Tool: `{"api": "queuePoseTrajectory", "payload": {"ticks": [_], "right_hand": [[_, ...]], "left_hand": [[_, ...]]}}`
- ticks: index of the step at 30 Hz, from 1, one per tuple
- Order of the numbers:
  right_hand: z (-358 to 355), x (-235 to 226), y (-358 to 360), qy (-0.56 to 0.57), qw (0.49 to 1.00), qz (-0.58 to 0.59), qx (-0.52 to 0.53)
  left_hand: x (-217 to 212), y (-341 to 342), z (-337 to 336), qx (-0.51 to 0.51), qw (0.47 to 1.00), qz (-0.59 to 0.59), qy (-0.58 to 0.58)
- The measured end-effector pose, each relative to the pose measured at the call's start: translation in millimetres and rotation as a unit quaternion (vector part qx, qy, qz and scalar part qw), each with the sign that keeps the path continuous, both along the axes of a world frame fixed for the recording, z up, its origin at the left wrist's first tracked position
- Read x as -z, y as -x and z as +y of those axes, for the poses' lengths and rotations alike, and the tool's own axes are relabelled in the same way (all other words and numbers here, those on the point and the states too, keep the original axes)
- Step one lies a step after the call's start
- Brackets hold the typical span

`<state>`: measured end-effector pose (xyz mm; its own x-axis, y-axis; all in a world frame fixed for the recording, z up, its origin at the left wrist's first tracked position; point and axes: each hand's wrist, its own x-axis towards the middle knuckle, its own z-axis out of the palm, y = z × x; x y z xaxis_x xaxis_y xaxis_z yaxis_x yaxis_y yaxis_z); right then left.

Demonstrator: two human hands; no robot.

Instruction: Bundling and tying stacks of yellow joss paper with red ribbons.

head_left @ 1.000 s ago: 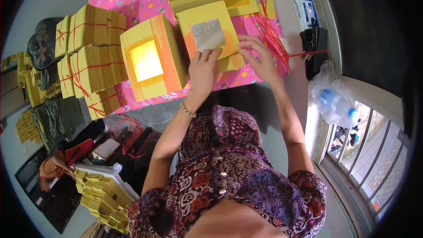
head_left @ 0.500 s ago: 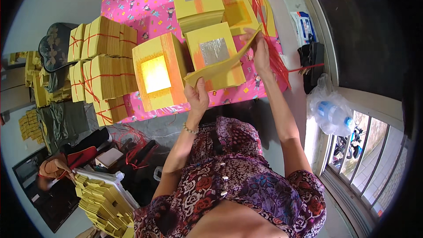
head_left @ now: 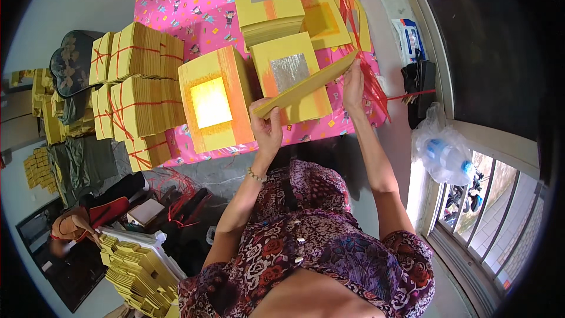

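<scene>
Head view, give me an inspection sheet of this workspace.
Surface: pink patterned cloth under the paper stacks.
Job's things: thin yellow paper sheaf, lifted and tilted above a silver-foil stack.
Clutter: tied yellow bundles, gold-foil stack, red strings, bagged bottle.
Grippers: left hand and right hand grip the sheaf's ends.
Cables: nothing seen.
Surroundings: barred window at right.

The person wears a short-sleeved purple and maroon floral top with small buttons and a beaded bracelet (head_left: 253, 175).
</scene>
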<state>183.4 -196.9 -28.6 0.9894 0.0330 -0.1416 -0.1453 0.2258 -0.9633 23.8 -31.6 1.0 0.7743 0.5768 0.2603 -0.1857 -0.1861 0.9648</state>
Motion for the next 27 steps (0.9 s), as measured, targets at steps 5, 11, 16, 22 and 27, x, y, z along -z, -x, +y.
{"api": "queuePoseTrajectory", "payload": {"ticks": [5, 11, 16, 22, 27], "right_hand": [[-10, 21, 4, 0.043, 0.998, -0.033, -0.012], [9, -26, 9, 0.084, 0.995, -0.043, 0.021], [1, -1, 6, 0.129, 0.978, -0.084, -0.142], [21, -18, 54, -0.080, 0.966, -0.006, -0.245], [18, -39, 72, -0.063, 0.970, 0.069, -0.224]], "left_hand": [[6, -2, -3, -0.002, 1.000, -0.012, 0.012], [14, 3, 7, 0.024, 1.000, 0.006, -0.001], [-45, -6, -2, 0.182, 0.965, 0.048, 0.182], [-58, -15, 0, 0.268, 0.950, 0.058, 0.148], [-67, -13, 0, 0.297, 0.896, 0.131, 0.302]]}}
